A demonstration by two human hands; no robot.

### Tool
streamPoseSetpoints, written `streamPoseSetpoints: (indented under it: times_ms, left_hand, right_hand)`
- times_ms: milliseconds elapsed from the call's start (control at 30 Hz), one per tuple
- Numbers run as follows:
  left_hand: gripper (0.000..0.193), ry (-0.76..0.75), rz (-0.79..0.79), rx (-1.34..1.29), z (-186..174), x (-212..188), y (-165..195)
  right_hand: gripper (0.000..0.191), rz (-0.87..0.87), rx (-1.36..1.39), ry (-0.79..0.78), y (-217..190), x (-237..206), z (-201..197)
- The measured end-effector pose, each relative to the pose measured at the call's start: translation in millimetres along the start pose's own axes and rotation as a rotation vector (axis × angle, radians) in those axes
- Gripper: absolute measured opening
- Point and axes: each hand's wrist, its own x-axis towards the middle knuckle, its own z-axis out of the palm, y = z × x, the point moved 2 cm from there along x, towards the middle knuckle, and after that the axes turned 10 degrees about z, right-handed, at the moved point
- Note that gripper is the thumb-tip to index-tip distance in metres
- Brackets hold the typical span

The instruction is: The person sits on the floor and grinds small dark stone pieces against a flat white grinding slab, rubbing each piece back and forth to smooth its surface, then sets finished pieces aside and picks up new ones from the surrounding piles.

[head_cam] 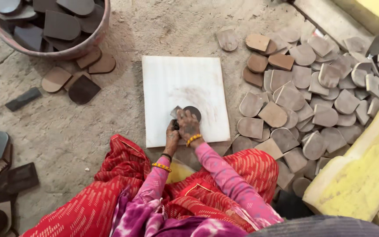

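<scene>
A dark heel piece (192,113) is pressed onto the white slab (183,83) by the right hand (188,126). The left hand (172,131), just beside, is clenched on something unclear. The piece is judged stiff, light, thin; best gripped by its edges.

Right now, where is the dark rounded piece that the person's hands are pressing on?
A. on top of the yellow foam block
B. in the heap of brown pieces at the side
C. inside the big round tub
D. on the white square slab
D: both the right hand and the left hand press the dark rounded piece down on the white slab, apart from the tub and the heap of brown pieces.
</scene>
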Motion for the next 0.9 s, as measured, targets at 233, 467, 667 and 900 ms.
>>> streamPoseSetpoints:
  times_ms: [233,467,667,900]
  left_hand:
    - [0.034,-0.029,-0.141,-0.11,7.2,-4.7,7.0]
    - [0.038,0.038,-0.168,-0.11,8.1,5.4,3.0]
    - [0.035,0.017,-0.066,0.091,5.8,-0.3,0.6]
    - [0.041,0.002,-0.113,-0.027,0.0,0.3,-3.3]
  right_hand:
    - [0.054,0.145,-0.019,-0.034,43.1,-7.1,-11.2]
    - [0.054,0.039,0.069,-0.048,11.4,5.1,0.3]
    - [0.06,0.064,-0.045,-0.031,44.5,-20.2,-3.4]
    - [0.049,0.03,0.123,0.064,13.4,17.2,-1.2]
